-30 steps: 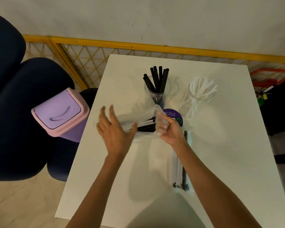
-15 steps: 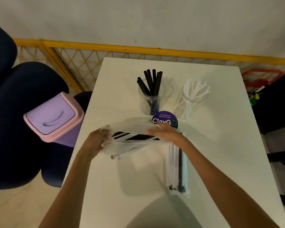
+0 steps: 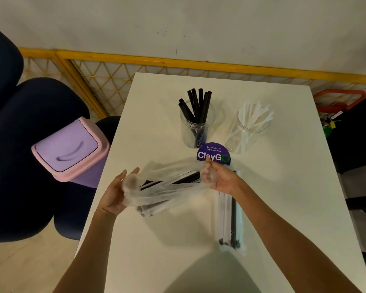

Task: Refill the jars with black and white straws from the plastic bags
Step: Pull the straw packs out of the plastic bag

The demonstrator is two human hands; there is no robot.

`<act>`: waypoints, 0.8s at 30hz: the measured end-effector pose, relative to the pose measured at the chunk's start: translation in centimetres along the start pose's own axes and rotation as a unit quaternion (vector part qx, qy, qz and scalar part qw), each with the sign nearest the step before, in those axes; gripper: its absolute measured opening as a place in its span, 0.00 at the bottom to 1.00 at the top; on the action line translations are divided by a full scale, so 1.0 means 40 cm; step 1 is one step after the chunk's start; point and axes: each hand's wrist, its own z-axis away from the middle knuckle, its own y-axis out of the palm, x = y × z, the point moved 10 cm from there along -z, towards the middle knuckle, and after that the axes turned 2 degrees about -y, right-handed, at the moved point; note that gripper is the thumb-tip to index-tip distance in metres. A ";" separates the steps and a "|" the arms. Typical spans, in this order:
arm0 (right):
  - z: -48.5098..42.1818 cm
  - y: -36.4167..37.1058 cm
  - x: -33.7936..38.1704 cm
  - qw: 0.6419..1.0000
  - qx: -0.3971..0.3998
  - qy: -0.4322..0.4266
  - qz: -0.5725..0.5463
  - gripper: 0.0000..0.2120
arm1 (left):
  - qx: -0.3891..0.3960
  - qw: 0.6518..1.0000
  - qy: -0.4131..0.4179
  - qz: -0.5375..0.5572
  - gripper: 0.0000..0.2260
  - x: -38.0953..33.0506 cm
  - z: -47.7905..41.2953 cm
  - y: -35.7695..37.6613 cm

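The plastic bag (image 3: pixel 169 183) of black straws stretches between left grip (image 3: pixel 116 192) and right grip (image 3: pixel 222 179), each clutching one end. Beyond the right grip stand the black-straw jar (image 3: pixel 195 132) and white-straw jar (image 3: pixel 248 135).

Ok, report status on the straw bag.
Left hand and right hand grip plastic bag, stretched between them. Black straws inside it. Path to black-straw jar open.
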 end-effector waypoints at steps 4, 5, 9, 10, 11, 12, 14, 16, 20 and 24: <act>0.012 -0.088 0.007 0.973 -0.151 -0.014 0.176 0.07 | -0.161 0.987 -0.004 -0.012 0.09 0.011 0.007 -0.114; 0.019 -0.096 0.023 0.960 -0.176 -0.027 0.217 0.08 | -0.187 0.982 -0.005 -0.021 0.09 0.006 0.013 -0.132; 0.054 -0.040 0.081 0.893 -0.183 -0.066 0.405 0.13 | -0.235 0.962 0.038 -0.133 0.12 -0.062 0.066 -0.152; 0.059 -0.021 0.094 0.869 -0.184 -0.085 0.451 0.15 | -0.246 0.952 0.042 -0.176 0.12 -0.082 0.085 -0.145; 0.068 -0.006 0.110 0.838 -0.197 -0.113 0.497 0.18 | -0.262 0.938 0.050 -0.220 0.12 -0.105 0.104 -0.136; 0.078 0.007 0.128 0.802 -0.217 -0.145 0.537 0.23 | -0.281 0.923 0.060 -0.257 0.12 -0.129 0.127 -0.120; 0.092 0.043 0.135 0.762 -0.217 -0.180 0.583 0.33 | -0.308 0.900 0.068 -0.302 0.11 -0.166 0.157 -0.089; 0.092 0.091 0.109 0.742 -0.166 -0.180 0.624 0.40 | -0.334 0.857 0.068 -0.387 0.11 -0.192 0.176 -0.063; 0.078 0.121 0.088 0.639 -0.160 -0.176 0.731 0.31 | -0.410 0.615 0.101 -0.666 0.28 -0.219 0.214 0.024; 0.069 0.099 0.094 0.652 -0.195 -0.180 0.710 0.07 | -0.385 0.663 0.035 -0.641 0.40 -0.067 0.171 0.033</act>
